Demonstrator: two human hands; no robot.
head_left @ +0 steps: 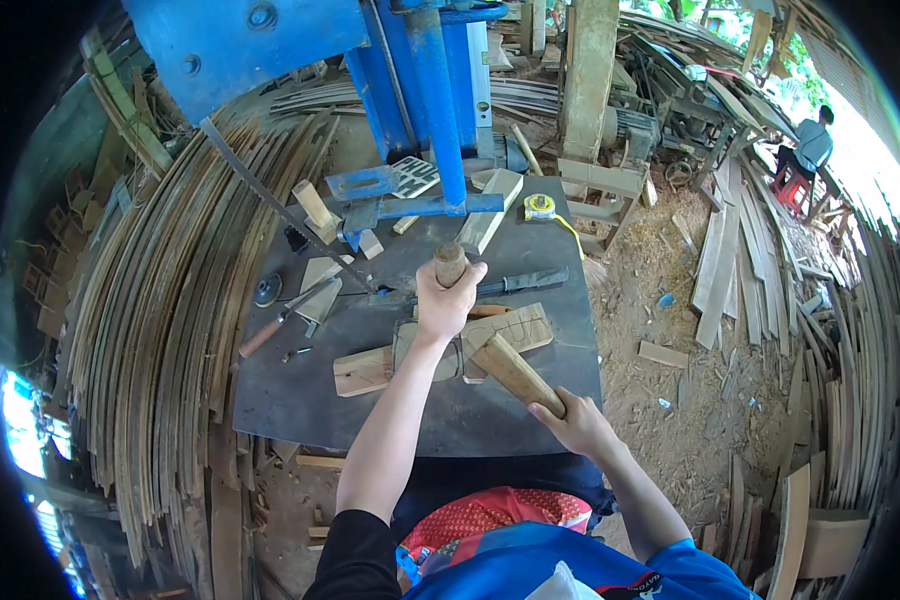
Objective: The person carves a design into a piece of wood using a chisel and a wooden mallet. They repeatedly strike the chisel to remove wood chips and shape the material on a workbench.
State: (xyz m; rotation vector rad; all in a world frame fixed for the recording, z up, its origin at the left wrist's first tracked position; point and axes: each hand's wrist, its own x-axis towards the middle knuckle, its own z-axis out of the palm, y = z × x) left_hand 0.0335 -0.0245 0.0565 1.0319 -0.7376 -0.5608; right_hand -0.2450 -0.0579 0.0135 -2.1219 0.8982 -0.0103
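Note:
My left hand is closed around an upright round wooden handle; its lower end is hidden behind the hand. My right hand grips one end of a thick wooden stick, which slants up and left toward the left forearm. Beneath both hands, a pencil-marked wooden workpiece lies on the dark metal table. Just beyond it rests a long black bar-like tool. Left of these lies a blade tool with a wooden handle.
A blue bandsaw rises behind the table, its blade slanting down at left. A yellow tape measure and wood blocks sit at the back. Stacked boards line the left; a person sits far right.

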